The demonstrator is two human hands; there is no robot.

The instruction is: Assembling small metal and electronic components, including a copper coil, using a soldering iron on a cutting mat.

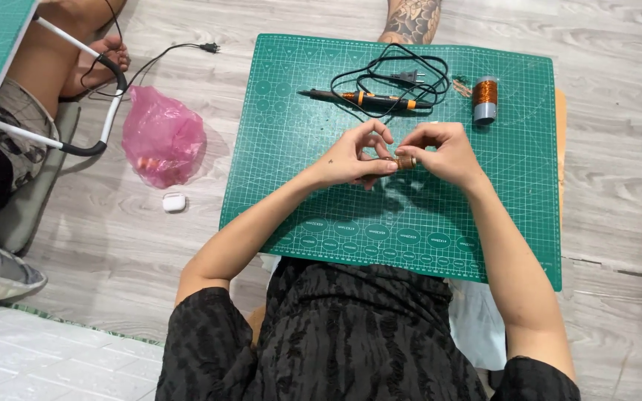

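Two hands are meeting over the middle of the green cutting mat (pixel 299 186), and between them sits a small copper-coloured coil (pixel 405 162). The left hand (pixel 351 157) is pinching the coil's left end with thumb and fingertips, its index finger arching above. The right hand (pixel 443 152) is pinching the coil's right end, fingers curled in over it — both hands are touching the coil, which is being held just above the mat surface.

Toward the mat's far edge, a black-and-orange soldering iron (pixel 362 98) is lying flat, its black cord (pixel 403 63) looped behind it with the plug resting inside the loop. Near the far right corner, a spool of copper wire (pixel 485 99) is standing upright, with a few loose wire scraps (pixel 461 86) just beside it.

Off the mat's left edge, on the grey wood-look floor (pixel 618 148), a pink plastic bag (pixel 162 136) is lying crumpled — a small white earbud case (pixel 174 201) is sitting near it.
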